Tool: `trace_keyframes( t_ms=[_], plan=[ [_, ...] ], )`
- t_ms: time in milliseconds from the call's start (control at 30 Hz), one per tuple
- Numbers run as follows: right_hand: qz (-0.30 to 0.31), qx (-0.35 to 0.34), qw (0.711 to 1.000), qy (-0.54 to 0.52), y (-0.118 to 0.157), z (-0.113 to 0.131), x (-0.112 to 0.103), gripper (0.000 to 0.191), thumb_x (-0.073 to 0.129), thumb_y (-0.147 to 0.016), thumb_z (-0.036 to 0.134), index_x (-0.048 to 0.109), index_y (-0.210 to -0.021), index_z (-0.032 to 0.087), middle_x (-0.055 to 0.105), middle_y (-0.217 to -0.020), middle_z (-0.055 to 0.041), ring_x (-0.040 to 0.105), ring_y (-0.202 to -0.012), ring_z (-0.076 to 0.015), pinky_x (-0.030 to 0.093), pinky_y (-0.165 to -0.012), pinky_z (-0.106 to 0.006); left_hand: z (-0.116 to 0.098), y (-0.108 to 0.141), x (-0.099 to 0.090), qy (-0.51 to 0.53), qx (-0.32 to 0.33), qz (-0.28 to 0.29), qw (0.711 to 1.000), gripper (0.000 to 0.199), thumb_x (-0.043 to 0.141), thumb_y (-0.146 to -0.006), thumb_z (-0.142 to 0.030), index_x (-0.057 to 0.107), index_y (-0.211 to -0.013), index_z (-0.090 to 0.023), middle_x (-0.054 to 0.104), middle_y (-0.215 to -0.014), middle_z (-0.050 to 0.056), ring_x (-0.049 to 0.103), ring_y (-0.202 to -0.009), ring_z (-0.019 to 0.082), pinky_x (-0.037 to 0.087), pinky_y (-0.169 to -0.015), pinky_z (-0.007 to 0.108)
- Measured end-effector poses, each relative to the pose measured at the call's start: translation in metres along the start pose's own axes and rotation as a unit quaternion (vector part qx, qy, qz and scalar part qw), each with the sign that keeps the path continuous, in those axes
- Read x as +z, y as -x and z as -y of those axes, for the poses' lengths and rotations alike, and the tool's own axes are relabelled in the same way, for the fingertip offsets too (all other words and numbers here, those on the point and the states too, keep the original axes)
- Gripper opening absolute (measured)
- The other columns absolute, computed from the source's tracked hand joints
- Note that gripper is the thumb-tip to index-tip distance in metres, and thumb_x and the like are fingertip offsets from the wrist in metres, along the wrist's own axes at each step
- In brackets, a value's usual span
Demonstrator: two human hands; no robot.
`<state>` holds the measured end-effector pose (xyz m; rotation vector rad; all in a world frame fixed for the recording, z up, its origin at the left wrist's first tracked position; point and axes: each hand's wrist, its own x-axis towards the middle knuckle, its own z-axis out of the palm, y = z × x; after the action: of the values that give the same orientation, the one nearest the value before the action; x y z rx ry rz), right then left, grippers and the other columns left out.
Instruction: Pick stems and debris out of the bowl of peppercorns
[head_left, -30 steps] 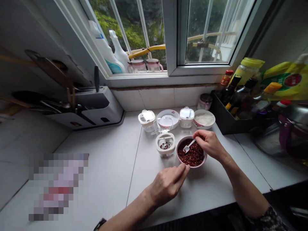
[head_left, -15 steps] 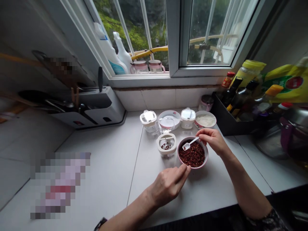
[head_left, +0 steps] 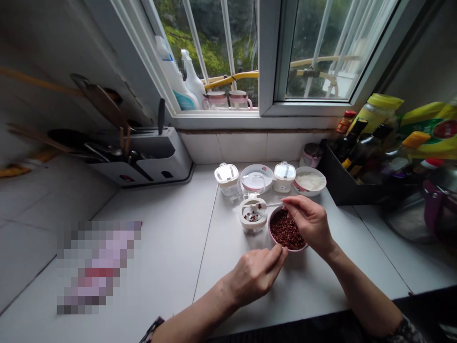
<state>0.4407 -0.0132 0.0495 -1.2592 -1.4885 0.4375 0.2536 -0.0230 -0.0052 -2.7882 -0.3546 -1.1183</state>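
Note:
My right hand (head_left: 310, 220) pinches the handle of a small white spoon (head_left: 273, 205). The spoon's head, with a few dark red bits on it, is over the mouth of an open clear spice jar (head_left: 253, 228) with a cream rim. Some of the same bits lie inside the jar. To its right stands a pink-rimmed bowl (head_left: 270, 231) full of dark red, peppercorn-like spice, partly covered by my right hand. My left hand (head_left: 254, 272) is closed, its thumb and fingertips gripping the bowl's near rim.
Behind stand two lidded jars (head_left: 226, 175) (head_left: 284, 177), a white bowl (head_left: 266, 169) and a bowl of white grains (head_left: 310, 183). A utensil holder (head_left: 160, 166) is at the left, a dark bottle box (head_left: 339, 183) at the right. A blurred-out pinkish item (head_left: 107, 262) lies on the left counter.
My right hand has moved the spoon left, from above the bowl to above the open jar. My left hand stays at the bowl's rim. The whole view has shifted slightly.

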Motion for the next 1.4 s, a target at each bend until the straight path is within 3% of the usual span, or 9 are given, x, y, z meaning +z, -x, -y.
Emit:
trace_keyframes(
  t_ms=[100,200,400,567,800,1400],
  plan=[
    [0.060,-0.141,0.985,0.085,0.005,0.000,0.004,0.025,0.048,-0.091,0.014,0.071,-0.099,0.020,0.072,-0.093,-0.0084,0.067,-0.085,-0.0189,0.055,-0.077,-0.032,0.000,0.001,0.001,-0.002,-0.005,0.000,1.000,0.026,0.042,-0.098,-0.007,0.055,-0.120,-0.001,0.070,-0.093,0.014,0.062,-0.058,0.012,0.054,-0.049,0.025],
    [0.080,-0.203,0.968,0.122,0.005,0.000,0.001,0.028,0.045,-0.091,0.010,0.069,-0.102,0.020,0.071,-0.096,-0.0098,0.067,-0.087,-0.0197,0.055,-0.076,-0.033,-0.001,0.002,0.002,0.000,-0.010,-0.001,1.000,0.026,0.041,-0.098,-0.007,0.055,-0.120,-0.001,0.070,-0.093,0.014,0.061,-0.057,0.012,0.053,-0.049,0.025],
    [-0.001,-0.125,0.983,0.133,-0.006,-0.002,-0.025,0.017,0.049,-0.088,0.013,0.065,-0.084,0.020,0.067,-0.077,-0.0040,0.062,-0.071,-0.0170,0.050,-0.069,-0.029,-0.001,0.000,0.000,0.017,-0.016,0.002,1.000,0.025,0.043,-0.099,-0.007,0.055,-0.119,-0.001,0.070,-0.095,0.014,0.063,-0.060,0.013,0.056,-0.053,0.026],
    [0.071,-0.068,0.981,0.168,-0.012,-0.008,-0.037,0.018,0.048,-0.082,0.011,0.062,-0.075,0.019,0.066,-0.070,-0.0024,0.060,-0.064,-0.0154,0.046,-0.065,-0.027,0.001,-0.002,-0.004,0.017,-0.003,0.003,1.000,0.026,0.038,-0.099,-0.006,0.057,-0.116,-0.001,0.070,-0.099,0.016,0.067,-0.066,0.014,0.056,-0.054,0.025],
    [0.166,-0.043,0.971,0.164,-0.006,-0.009,-0.024,0.019,0.045,-0.079,0.009,0.061,-0.074,0.018,0.067,-0.073,-0.0034,0.060,-0.066,-0.0154,0.045,-0.064,-0.027,0.002,0.000,-0.003,0.014,0.000,-0.007,1.000,0.025,0.042,-0.097,-0.006,0.059,-0.115,-0.002,0.070,-0.100,0.016,0.068,-0.070,0.016,0.058,-0.058,0.026],
    [0.121,-0.011,0.983,0.141,-0.010,-0.014,-0.026,0.020,0.046,-0.079,0.010,0.063,-0.073,0.019,0.068,-0.072,-0.0027,0.061,-0.066,-0.0155,0.046,-0.066,-0.027,0.001,0.000,-0.002,0.012,-0.009,-0.008,1.000,0.025,0.043,-0.098,-0.008,0.059,-0.117,-0.003,0.070,-0.099,0.015,0.068,-0.069,0.015,0.057,-0.058,0.024]
  ],
)
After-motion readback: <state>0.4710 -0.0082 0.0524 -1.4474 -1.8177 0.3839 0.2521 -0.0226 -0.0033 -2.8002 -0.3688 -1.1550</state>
